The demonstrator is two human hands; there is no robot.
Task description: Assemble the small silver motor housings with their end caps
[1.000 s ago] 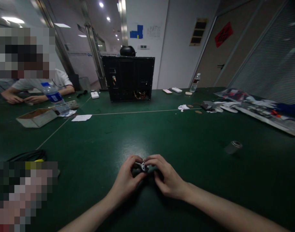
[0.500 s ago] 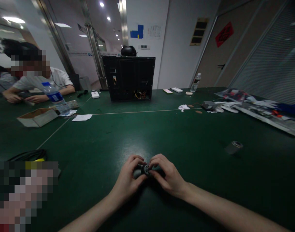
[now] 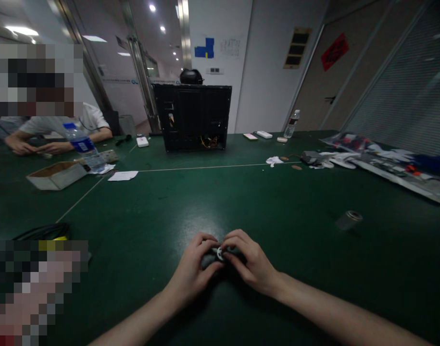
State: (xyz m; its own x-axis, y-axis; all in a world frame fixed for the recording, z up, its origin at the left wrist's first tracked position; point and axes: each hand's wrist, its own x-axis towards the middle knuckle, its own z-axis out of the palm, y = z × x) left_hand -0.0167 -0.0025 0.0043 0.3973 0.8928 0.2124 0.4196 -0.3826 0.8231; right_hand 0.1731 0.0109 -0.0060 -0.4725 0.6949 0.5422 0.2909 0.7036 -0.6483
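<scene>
My left hand [image 3: 191,265] curls its thumb and fingers around a small dark grey rounded part [image 3: 208,261], low over the table. My right hand [image 3: 255,267] meets it from the other side, thumb and fingertips closed at a small pale ring-shaped piece [image 3: 220,253] with dark gaps at the end of the part. The fingers cover much of both pieces, so their exact kind does not show. To the right, apart from both hands, a short grey metallic cylinder [image 3: 349,220] rests on the table.
On the green table [image 3: 151,206] stand a black computer case [image 3: 194,117], a water bottle [image 3: 83,146] and an open box [image 3: 57,176]. Black cable [image 3: 39,232] lies at left. A cluttered tray [image 3: 403,173] is at right. A co-worker's hands [image 3: 43,146] rest at far left.
The pale ring face between my hands now shows more clearly and looks whiter; the dark part has shifted slightly right. My left fingers have moved a little; the right hand is nearly still.
</scene>
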